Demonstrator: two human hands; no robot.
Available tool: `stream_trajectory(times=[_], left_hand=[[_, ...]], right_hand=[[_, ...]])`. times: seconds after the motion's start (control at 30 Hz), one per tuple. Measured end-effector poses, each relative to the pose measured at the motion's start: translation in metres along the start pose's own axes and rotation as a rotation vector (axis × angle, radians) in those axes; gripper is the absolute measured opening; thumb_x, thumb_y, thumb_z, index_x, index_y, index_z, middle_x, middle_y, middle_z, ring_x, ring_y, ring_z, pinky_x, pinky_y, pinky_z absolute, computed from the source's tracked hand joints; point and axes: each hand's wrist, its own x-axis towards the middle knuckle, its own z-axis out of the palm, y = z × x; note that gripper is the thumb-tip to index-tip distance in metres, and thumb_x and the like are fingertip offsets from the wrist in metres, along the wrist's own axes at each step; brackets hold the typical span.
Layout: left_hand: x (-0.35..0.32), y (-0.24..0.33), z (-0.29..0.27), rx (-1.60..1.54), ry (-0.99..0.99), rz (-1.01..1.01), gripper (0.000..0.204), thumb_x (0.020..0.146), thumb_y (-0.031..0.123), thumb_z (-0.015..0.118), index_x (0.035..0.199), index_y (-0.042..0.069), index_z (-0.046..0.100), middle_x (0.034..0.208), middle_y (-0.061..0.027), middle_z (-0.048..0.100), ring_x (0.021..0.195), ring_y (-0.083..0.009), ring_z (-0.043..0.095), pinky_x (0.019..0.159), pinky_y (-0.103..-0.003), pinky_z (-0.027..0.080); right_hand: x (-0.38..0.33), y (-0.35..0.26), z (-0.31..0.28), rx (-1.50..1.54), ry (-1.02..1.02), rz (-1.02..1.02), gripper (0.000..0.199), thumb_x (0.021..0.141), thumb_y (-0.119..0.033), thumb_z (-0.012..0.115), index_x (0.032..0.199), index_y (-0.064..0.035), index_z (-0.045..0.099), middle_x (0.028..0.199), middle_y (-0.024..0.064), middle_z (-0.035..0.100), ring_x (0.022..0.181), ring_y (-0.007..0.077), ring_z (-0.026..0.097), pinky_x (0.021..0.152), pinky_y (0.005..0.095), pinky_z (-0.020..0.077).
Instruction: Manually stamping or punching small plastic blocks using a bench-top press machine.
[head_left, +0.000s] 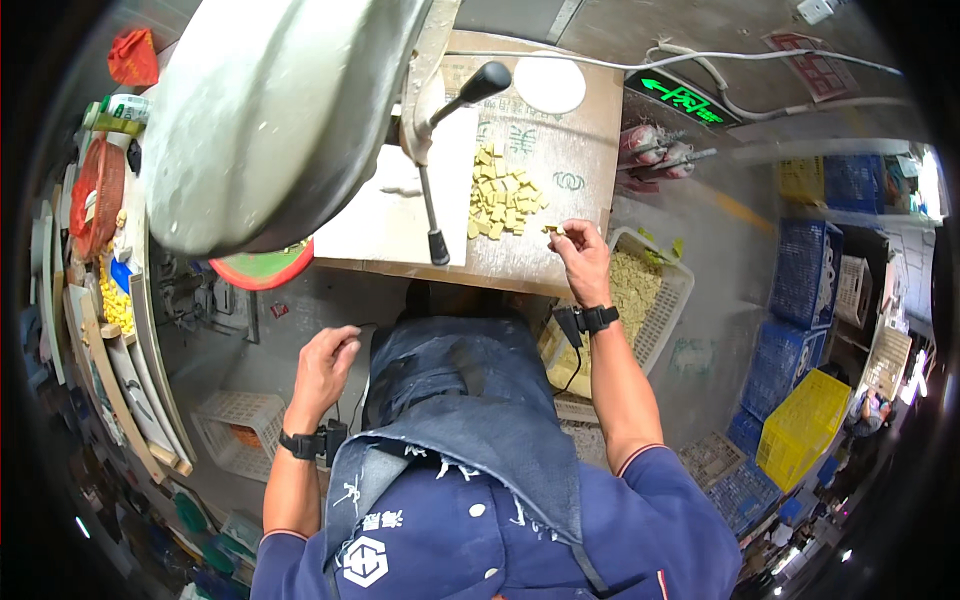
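Observation:
My right hand [584, 262] is over the front right of the cardboard-covered worktop [575, 150], its thumb and fingers pinched on a small yellowish block [553, 230]. Just to the left lies a loose heap of similar small blocks [500, 200], partly on a white sheet [445, 190]. My left hand [326, 366] hangs in the air in front of the worktop, left of my apron [450, 360]. Its fingers are curled together, and nothing shows in them. A machine with a pale rounded housing [270, 110] and a black-knobbed lever [470, 95] looms over the worktop's left side.
A white crate [677, 290] of pale small pieces stands beside my right forearm. A red-rimmed green basin [265, 265] is under the machine. Blue crates [803, 270] and a yellow crate [803, 428] are stacked at right; a white basket [240, 430] sits on the floor at left.

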Motion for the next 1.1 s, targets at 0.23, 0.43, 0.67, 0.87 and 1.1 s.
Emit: stream_trajectory(times=[0.23, 0.43, 0.67, 0.87, 1.1], left_hand=[[0.033, 0.018, -0.004, 0.034, 0.004, 0.452, 0.035, 0.078, 0.003, 0.074, 0.111, 0.006, 0.066, 0.096, -0.0131, 0.066, 0.087, -0.0312, 0.064, 0.076, -0.039, 0.052], [0.059, 0.046, 0.007, 0.192, 0.033, 0.855, 0.045, 0.075, 0.010, 0.073, 0.119, 0.010, 0.063, 0.113, -0.0113, 0.062, 0.089, -0.0273, 0.062, 0.077, -0.039, 0.051], [0.069, 0.016, -0.005, 0.054, 0.169, 0.901, 0.034, 0.078, 0.007, 0.067, 0.112, 0.003, 0.063, 0.108, -0.0105, 0.066, 0.085, -0.0245, 0.065, 0.072, -0.035, 0.052], [0.080, -0.006, -0.011, -0.414, 0.133, 0.534, 0.020, 0.088, 0.005, 0.068, 0.109, 0.003, 0.066, 0.096, -0.0129, 0.071, 0.081, -0.0219, 0.069, 0.071, -0.031, 0.055], [0.082, -0.012, -0.023, -0.556, 0.033, 0.480, 0.019, 0.091, 0.010, 0.069, 0.107, 0.002, 0.065, 0.091, -0.0140, 0.071, 0.080, -0.0241, 0.071, 0.070, -0.032, 0.056]], right_hand=[[-0.082, -0.037, 0.052, 0.115, -0.058, 0.160, 0.015, 0.092, -0.008, 0.067, 0.103, -0.0025, 0.058, 0.088, 0.0035, 0.066, 0.073, 0.0089, 0.062, 0.069, 0.0235, 0.0518], [-0.112, -0.079, 0.128, 0.346, -0.182, 0.388, 0.020, 0.095, -0.017, 0.065, 0.102, -0.0010, 0.055, 0.082, 0.0052, 0.065, 0.072, 0.0120, 0.063, 0.067, 0.0248, 0.0507], [-0.115, -0.097, 0.185, 0.360, -0.246, 0.468, 0.019, 0.096, -0.017, 0.061, 0.103, -0.0003, 0.054, 0.083, 0.0061, 0.066, 0.070, 0.0119, 0.062, 0.067, 0.0247, 0.0510], [-0.110, -0.112, 0.208, 0.324, -0.275, 0.227, 0.021, 0.096, -0.008, 0.060, 0.113, -0.0005, 0.053, 0.097, 0.0084, 0.067, 0.081, 0.0114, 0.063, 0.073, 0.0261, 0.0532], [-0.109, -0.120, 0.222, 0.161, -0.287, 0.124, 0.031, 0.097, -0.004, 0.057, 0.127, -0.0004, 0.050, 0.102, 0.0081, 0.067, 0.090, 0.0129, 0.064, 0.080, 0.0274, 0.0544]])
